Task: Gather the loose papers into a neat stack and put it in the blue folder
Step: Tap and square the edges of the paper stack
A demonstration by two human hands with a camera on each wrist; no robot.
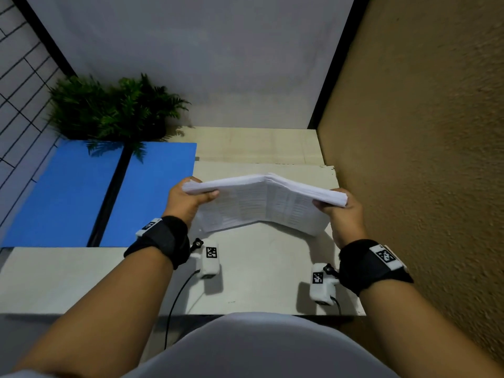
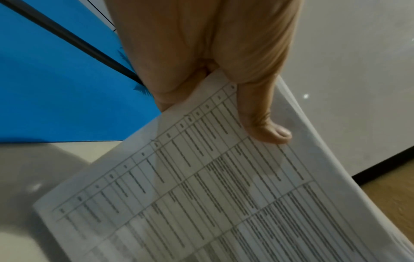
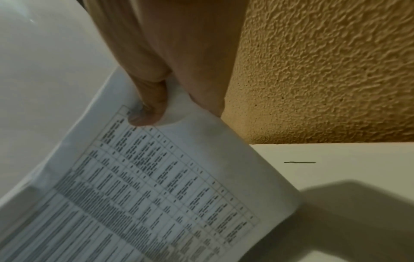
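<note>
Over table (image 1: 253, 282), bowed printed stack (image 1: 261, 205)

You can't read the printed tables on the stack of papers (image 1: 261, 205): too blurred. Fingers behind its ends hidden. Fern (image 1: 114, 110) covers the blue folder (image 1: 68, 192) far edge.

Both hands up over the table (image 1: 68, 279): left hand (image 1: 185, 200) and right hand (image 1: 345, 214) grip opposite ends of the paper stack (image 1: 261, 203), which arches in the middle. Blue folder (image 1: 68, 192) lies open at left, plant (image 1: 109, 110) behind it.
</note>
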